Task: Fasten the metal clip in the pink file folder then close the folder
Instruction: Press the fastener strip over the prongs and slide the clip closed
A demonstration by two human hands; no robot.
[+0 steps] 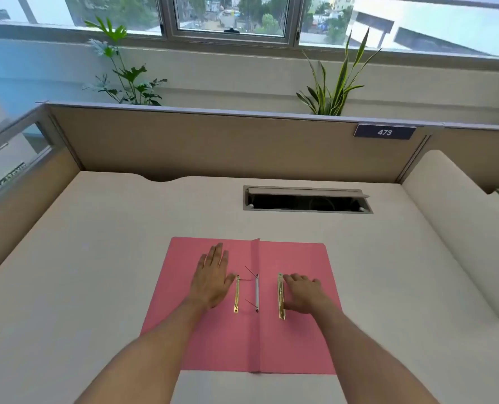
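The pink file folder (297, 339) lies open and flat on the desk in front of me. At its spine sits a silver fastener base (257, 293) with two thin prongs sticking up. A loose gold bar (236, 294) lies just left of the spine. A second gold bar (280, 295) lies on the right flap. My left hand (211, 275) rests flat on the left flap, fingers spread, thumb near the left gold bar. My right hand (303, 291) has its fingertips curled against the right gold bar, touching its edge.
The cream desk (96, 258) is walled by tan partitions at the back and left. An open cable slot (306, 201) lies behind the folder. A raised cream ledge (452, 217) runs along the right. Plants stand behind the partition.
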